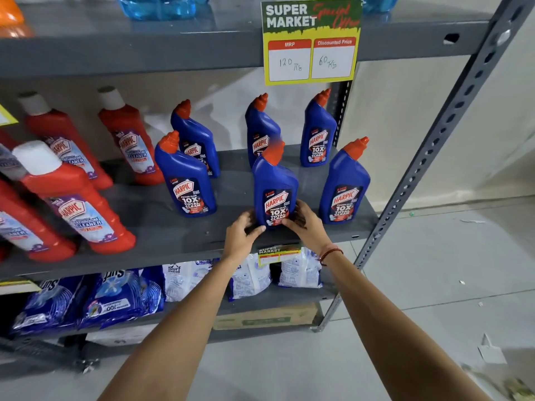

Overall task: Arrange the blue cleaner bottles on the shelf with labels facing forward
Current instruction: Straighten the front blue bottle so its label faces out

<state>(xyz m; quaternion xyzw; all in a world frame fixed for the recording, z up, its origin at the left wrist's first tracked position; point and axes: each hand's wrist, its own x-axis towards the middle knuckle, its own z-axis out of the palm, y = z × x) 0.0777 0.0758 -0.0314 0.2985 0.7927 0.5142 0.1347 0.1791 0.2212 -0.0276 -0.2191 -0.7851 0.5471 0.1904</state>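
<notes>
Several blue cleaner bottles with orange caps stand on the grey middle shelf [162,224], in a front and a back row. The front middle bottle [275,183] stands near the shelf's front edge, its label toward me. My left hand [241,235] grips its base from the left and my right hand [307,222] grips it from the right. The front left bottle [185,178] and the front right bottle [344,183] stand free, labels forward. Behind them stand three more blue bottles [197,137] [262,125] [318,128].
Red bathroom cleaner bottles [78,204] fill the shelf's left half. A yellow price sign [311,41] hangs from the upper shelf. Detergent bags [115,296] lie on the lower shelf. The slotted upright post [428,157] bounds the right side, with grey floor beyond.
</notes>
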